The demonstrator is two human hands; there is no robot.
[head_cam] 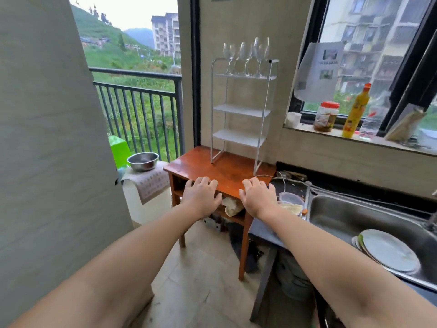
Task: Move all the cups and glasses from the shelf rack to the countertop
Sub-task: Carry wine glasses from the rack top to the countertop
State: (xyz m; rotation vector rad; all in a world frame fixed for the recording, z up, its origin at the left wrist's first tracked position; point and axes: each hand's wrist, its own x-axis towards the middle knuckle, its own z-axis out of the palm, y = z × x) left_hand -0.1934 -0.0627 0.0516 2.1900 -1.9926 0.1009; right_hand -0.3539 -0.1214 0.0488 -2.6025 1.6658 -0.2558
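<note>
Neither grip holds anything: left hand (202,196) and right hand (257,197) hover spread, palms down. Wine glasses (246,56) stand upper centre on the rack's (241,110) top shelf; likely fragile, top-heavy, best taken by the stems.

Daylight fills a narrow kitchen corner with plain beige walls (236,24) and a pale tiled floor (201,280). On the far left an open doorway gives onto a balcony railing (142,100) with green hills and apartment blocks beyond. A small wooden table (224,169) stands against the far wall, and on the right a dark-framed window (378,55) sits above a steel sink (343,214).
</note>
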